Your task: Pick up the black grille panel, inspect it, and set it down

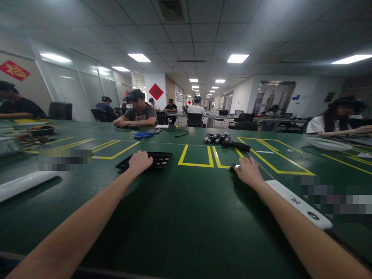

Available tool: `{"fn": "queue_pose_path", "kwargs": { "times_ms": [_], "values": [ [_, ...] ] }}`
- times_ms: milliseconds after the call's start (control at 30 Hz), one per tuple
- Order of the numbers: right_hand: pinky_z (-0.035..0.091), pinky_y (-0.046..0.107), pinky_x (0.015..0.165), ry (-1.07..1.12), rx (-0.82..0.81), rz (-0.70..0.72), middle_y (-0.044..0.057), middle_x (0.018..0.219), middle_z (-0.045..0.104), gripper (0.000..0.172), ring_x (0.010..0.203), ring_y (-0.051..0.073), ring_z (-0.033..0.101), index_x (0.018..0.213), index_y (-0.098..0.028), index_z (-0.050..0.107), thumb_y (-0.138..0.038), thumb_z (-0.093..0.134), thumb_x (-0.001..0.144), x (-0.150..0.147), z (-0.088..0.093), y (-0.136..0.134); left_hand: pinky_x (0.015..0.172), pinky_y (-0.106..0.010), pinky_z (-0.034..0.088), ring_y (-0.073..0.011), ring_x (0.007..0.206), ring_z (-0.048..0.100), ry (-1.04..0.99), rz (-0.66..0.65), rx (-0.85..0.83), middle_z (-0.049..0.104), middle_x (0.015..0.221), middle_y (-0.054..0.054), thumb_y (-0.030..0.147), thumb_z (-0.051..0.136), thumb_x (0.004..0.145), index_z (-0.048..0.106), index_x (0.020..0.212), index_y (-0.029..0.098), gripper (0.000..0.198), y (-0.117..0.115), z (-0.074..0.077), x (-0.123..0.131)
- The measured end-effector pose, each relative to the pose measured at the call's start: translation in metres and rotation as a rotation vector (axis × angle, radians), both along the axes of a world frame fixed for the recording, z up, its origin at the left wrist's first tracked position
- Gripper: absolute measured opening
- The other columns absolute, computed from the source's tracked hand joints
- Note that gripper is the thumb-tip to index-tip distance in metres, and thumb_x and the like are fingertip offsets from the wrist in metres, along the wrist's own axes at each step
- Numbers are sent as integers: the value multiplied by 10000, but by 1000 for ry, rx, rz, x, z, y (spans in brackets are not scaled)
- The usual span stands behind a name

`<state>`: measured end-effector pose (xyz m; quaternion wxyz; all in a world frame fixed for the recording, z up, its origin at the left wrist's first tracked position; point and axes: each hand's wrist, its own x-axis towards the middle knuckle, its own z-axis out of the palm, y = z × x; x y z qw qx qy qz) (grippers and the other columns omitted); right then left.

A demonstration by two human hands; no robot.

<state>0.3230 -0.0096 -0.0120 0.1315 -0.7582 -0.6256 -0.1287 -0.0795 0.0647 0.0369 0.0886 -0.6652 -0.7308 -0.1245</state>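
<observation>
My left hand (140, 161) rests with curled fingers on the near edge of a black compartment tray (158, 160) that lies on the green table (180, 209). My right hand (248, 171) lies knuckles-up on the table, its fingers closed over a small black and white object (235, 167) that shows only at its left edge. Farther back lies a cluster of black and silver parts (217, 138) beside a black handled tool (236, 145). Yellow tape rectangles (196, 156) mark the table between the hands.
A white bar (299, 204) lies under my right forearm and another white bar (24, 183) at the left. A blue object (143, 135) and a black cable (180, 131) lie farther back. Other people sit at the table's far side, left and right.
</observation>
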Motion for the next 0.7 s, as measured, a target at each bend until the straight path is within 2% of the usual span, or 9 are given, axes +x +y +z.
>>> {"fn": "queue_pose_path", "kwargs": {
  "times_ms": [100,200,267,333,400,467,533,600,700],
  "values": [
    [238,462,1016,3,35,120,189,1351,384,523,1282,339,242,1285,-36,401,-340,366,860,-31,8,-11,879,-306,422,-218,993,563,-62,-339,122,613,1053,-157,62,337,731,614,1068,62,436,-18,-11,32],
    [211,447,1046,72,-71,337,150,1396,343,565,1311,309,210,1322,-61,369,-402,308,876,-73,8,-29,929,-261,403,-157,1025,547,-140,-701,72,605,1105,-87,-31,325,686,619,1076,126,513,-39,-32,68],
    [177,428,1068,120,-165,481,128,1420,313,590,1322,271,210,1342,-91,346,-448,291,876,-96,5,-42,973,-274,376,-150,1082,518,-139,-879,16,580,1170,-63,-51,339,674,615,1084,156,536,-50,-44,84],
    [144,450,1075,154,-259,588,117,1443,271,623,1335,263,183,1361,-114,317,-500,260,874,-112,1,-51,989,-293,368,-157,1112,502,-119,-956,-40,566,1200,-63,-44,360,687,611,1086,159,514,-54,-50,92],
    [126,475,1073,171,-332,640,117,1450,254,635,1338,265,176,1365,-123,310,-519,237,874,-119,-2,-57,973,-300,387,-163,1101,512,-97,-964,-69,575,1189,-77,-13,370,730,611,1078,145,452,-56,-51,93],
    [132,489,1067,179,-351,654,125,1442,269,626,1331,270,196,1358,-124,323,-514,239,876,-120,-2,-59,962,-322,396,-176,1079,523,-82,-948,-8,591,1153,-96,41,384,779,614,1054,128,369,-60,-47,92],
    [179,484,1055,174,-316,683,131,1412,330,586,1305,268,259,1330,-134,375,-491,264,878,-117,1,-56,961,-359,390,-195,1073,516,-59,-965,106,597,1121,-109,99,412,806,616,1022,124,298,-70,-42,92],
    [248,452,1033,145,-245,724,122,1346,428,498,1245,250,358,1256,-156,472,-436,285,889,-110,4,-50,938,-372,398,-199,1050,516,-16,-1048,169,597,1097,-106,137,426,822,612,1004,135,260,-86,-38,97],
    [292,406,1013,63,-68,649,113,1268,503,391,1184,230,418,1167,-164,546,-333,331,888,-88,8,-34,830,-316,448,-170,932,551,99,-1260,65,614,1012,-79,175,417,847,608,986,158,237,-114,-32,106]
  ]
}}
